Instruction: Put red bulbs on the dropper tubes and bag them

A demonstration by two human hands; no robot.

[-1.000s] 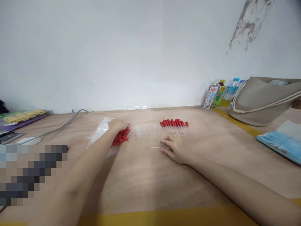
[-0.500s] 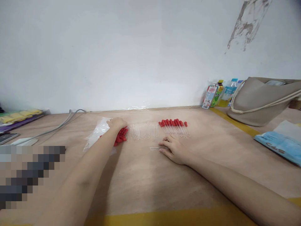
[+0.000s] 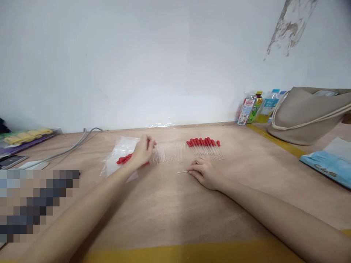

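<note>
My right hand point(image 3: 204, 173) rests low over the table, its thumb and fingers closed on a thin clear glass dropper tube point(image 3: 181, 172) that sticks out to the left. My left hand point(image 3: 144, 149) is lifted over the red rubber bulbs point(image 3: 124, 159) piled on a clear plastic bag point(image 3: 112, 166). Its fingers are curled together; what they hold, if anything, is hidden. Between my hands lies a row of bare glass tubes point(image 3: 170, 152). Beyond my right hand lie several droppers with red bulbs point(image 3: 203, 141) fitted on their upper ends.
At the back right stand a drink carton point(image 3: 246, 111), bottles point(image 3: 267, 106) and a grey-beige bag point(image 3: 315, 117). A blue tissue pack point(image 3: 326, 168) lies at the right. A grey cable point(image 3: 72, 146), a phone point(image 3: 13, 161) and a tray of yellow items point(image 3: 29, 137) are at the left.
My left hand has risen from the red bulbs and moved right, its fingers now curled. My right hand has stayed near its place, with the glass tube now slightly tilted.
</note>
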